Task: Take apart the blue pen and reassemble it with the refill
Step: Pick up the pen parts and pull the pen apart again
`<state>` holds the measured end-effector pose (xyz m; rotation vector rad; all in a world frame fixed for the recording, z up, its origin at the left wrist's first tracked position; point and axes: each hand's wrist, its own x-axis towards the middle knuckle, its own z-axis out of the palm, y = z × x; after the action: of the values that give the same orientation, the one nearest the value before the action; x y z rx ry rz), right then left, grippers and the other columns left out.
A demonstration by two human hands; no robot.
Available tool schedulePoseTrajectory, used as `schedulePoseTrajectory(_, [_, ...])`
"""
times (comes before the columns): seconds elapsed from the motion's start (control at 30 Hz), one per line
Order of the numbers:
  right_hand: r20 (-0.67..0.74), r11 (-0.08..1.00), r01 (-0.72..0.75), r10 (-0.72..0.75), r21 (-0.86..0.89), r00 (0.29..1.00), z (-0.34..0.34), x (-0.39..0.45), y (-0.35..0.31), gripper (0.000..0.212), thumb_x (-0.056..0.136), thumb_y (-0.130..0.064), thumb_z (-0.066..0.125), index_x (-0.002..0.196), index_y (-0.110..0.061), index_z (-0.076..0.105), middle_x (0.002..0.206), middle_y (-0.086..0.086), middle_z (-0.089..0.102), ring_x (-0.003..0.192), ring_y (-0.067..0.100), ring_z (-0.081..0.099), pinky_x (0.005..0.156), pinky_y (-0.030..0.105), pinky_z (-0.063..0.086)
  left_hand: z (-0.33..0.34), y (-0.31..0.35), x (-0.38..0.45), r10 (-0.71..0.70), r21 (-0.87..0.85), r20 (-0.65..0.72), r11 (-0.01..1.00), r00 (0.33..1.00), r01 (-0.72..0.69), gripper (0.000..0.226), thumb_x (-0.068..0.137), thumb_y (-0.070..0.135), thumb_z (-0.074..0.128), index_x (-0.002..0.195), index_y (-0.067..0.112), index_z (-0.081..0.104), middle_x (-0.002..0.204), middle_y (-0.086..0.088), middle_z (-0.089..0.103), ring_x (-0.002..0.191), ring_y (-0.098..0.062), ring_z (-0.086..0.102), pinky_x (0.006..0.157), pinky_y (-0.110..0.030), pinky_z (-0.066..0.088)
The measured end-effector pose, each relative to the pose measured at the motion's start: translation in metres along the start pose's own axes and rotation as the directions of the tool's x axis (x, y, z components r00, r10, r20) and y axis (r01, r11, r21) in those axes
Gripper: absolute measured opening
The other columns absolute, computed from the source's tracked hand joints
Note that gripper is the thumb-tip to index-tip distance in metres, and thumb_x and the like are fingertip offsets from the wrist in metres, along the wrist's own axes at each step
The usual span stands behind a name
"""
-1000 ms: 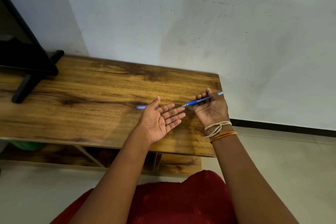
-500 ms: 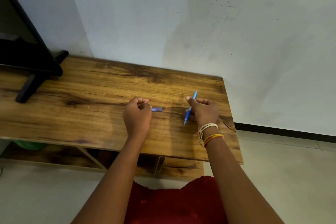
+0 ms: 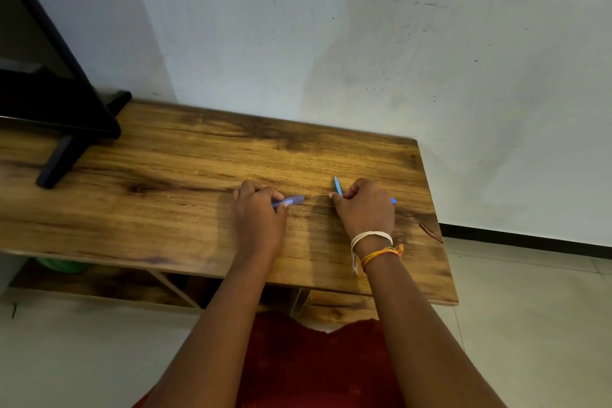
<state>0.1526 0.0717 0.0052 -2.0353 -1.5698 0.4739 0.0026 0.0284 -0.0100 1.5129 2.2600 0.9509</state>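
Hands rest apart on the wooden worktop (image 3: 185, 209) near its right edge: left hand (image 3: 260, 212) gripping a translucent purple-blue pen piece (image 3: 291, 200), right hand (image 3: 366, 209) curled around the blue pen barrel (image 3: 337, 185).

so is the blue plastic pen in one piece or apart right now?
Apart. The left hand grips a purplish-blue piece, and the right hand grips the separate bright blue barrel, with bare wooden table between them.
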Motion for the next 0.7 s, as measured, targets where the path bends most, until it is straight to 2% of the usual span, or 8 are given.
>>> schedulePoseTrajectory(0.13, [0.034,1.0,-0.016,0.017,-0.021,0.999,0.001,0.001,0.001,0.029,0.078,-0.044,0.071,0.081,-0.016,0.065,0.083,0.005,0.071,0.083,0.024,0.065,0.068,0.033,0.053,-0.002,0.001,0.0,0.01,-0.029,0.017,1.0,1.0,-0.009,0.015,0.083,0.017,0.07,0.098,0.016,0.071,0.104,-0.002,0.06,0.1,-0.015,0.049,0.082,-0.027,0.042])
schedulePoseTrajectory(0.27, [0.08,0.999,-0.023,0.021,0.029,0.997,-0.001,-0.001,0.003,0.04,0.078,-0.053,0.068,0.081,-0.013,0.065,0.081,0.003,0.071,0.081,0.022,0.064,0.067,0.032,0.052,-0.001,0.007,-0.001,-0.036,-0.147,0.071,0.988,0.997,0.046,0.011,0.086,0.018,0.067,0.096,0.019,0.07,0.091,0.006,0.067,0.082,-0.007,0.06,0.064,-0.023,0.049])
schedulePoseTrajectory(0.37, [0.005,0.995,-0.044,0.044,0.091,0.999,-0.01,0.0,0.007,0.033,0.084,-0.045,0.061,0.084,-0.012,0.066,0.078,0.004,0.068,0.081,0.023,0.064,0.063,0.027,0.042,-0.001,0.015,-0.002,-0.095,-0.292,0.145,0.947,0.985,0.134,0.008,0.084,0.019,0.07,0.087,0.025,0.067,0.082,0.011,0.065,0.072,0.0,0.06,0.054,-0.016,0.042])
schedulePoseTrajectory(0.43, [-0.095,0.991,-0.063,0.075,0.119,0.993,-0.019,0.005,0.014,0.02,0.085,-0.029,0.061,0.093,-0.012,0.065,0.089,0.009,0.069,0.086,0.024,0.063,0.065,0.026,0.04,-0.001,0.019,0.0,-0.162,-0.429,0.222,0.869,0.961,0.246,0.012,0.082,0.017,0.073,0.08,0.026,0.065,0.079,0.008,0.068,0.065,-0.005,0.066,0.05,-0.017,0.045])
schedulePoseTrajectory(0.5, [-0.138,0.992,-0.075,0.088,0.098,0.987,-0.027,0.009,0.023,0.024,0.084,-0.018,0.061,0.106,-0.008,0.063,0.106,0.014,0.064,0.095,0.027,0.059,0.072,0.026,0.041,-0.001,0.023,0.001,-0.232,-0.543,0.317,0.75,0.919,0.377,0.011,0.081,0.012,0.074,0.082,0.021,0.068,0.077,0.0,0.072,0.056,-0.009,0.068,0.044,-0.017,0.047])
schedulePoseTrajectory(0.57, [-0.123,0.995,-0.097,0.099,0.026,0.987,-0.03,0.012,0.034,0.031,0.085,-0.014,0.06,0.114,-0.002,0.059,0.116,0.019,0.058,0.105,0.031,0.055,0.082,0.03,0.042,0.0,0.026,0.001,-0.263,-0.603,0.396,0.648,0.88,0.465,0.009,0.082,0.007,0.073,0.087,0.013,0.07,0.077,-0.005,0.074,0.056,-0.011,0.07,0.045,-0.019,0.052])
schedulePoseTrajectory(0.63, [-0.098,0.992,-0.121,0.118,-0.029,0.988,-0.028,0.015,0.041,0.026,0.087,-0.012,0.057,0.11,0.0,0.061,0.115,0.02,0.057,0.106,0.033,0.054,0.084,0.032,0.042,0.002,0.028,0.001,-0.274,-0.638,0.45,0.568,0.85,0.521,0.009,0.082,0.005,0.072,0.088,0.011,0.071,0.078,-0.008,0.074,0.059,-0.013,0.071,0.05,-0.02,0.055])
schedulePoseTrajectory(0.7, [-0.078,0.991,-0.132,0.13,-0.024,0.989,-0.026,0.017,0.045,0.019,0.087,-0.01,0.058,0.1,0.0,0.066,0.109,0.019,0.063,0.101,0.032,0.057,0.079,0.03,0.042,0.004,0.029,0.001,-0.272,-0.661,0.486,0.507,0.83,0.553,0.01,0.083,0.003,0.071,0.089,0.011,0.071,0.082,-0.01,0.074,0.062,-0.014,0.072,0.053,-0.021,0.056])
